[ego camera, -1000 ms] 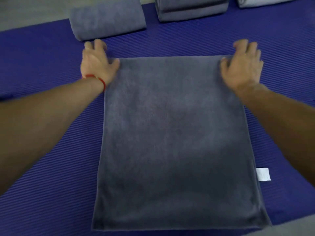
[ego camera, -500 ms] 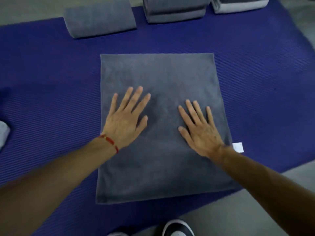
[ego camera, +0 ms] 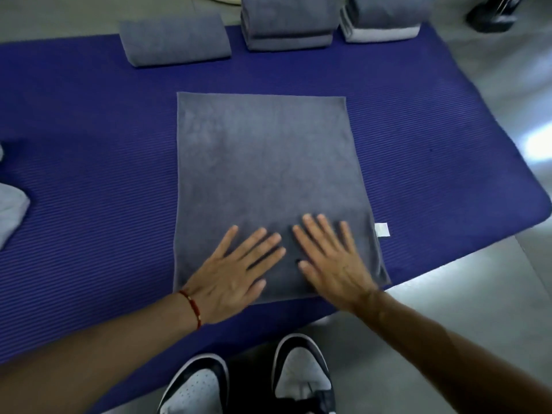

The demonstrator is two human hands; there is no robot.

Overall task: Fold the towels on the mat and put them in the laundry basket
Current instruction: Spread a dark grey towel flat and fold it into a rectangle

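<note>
Head view: one grey towel is lying half folded on the blue mat, pressed flat by the left hand and right hand with fingers straight, three folded piles are done, and no basket is seen.

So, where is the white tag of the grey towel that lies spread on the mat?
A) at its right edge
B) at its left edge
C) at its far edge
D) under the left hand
A: the white tag sticks out from the right edge of the grey towel, beyond the right hand.

pale cloth cropped left, shoes cropped below
</note>
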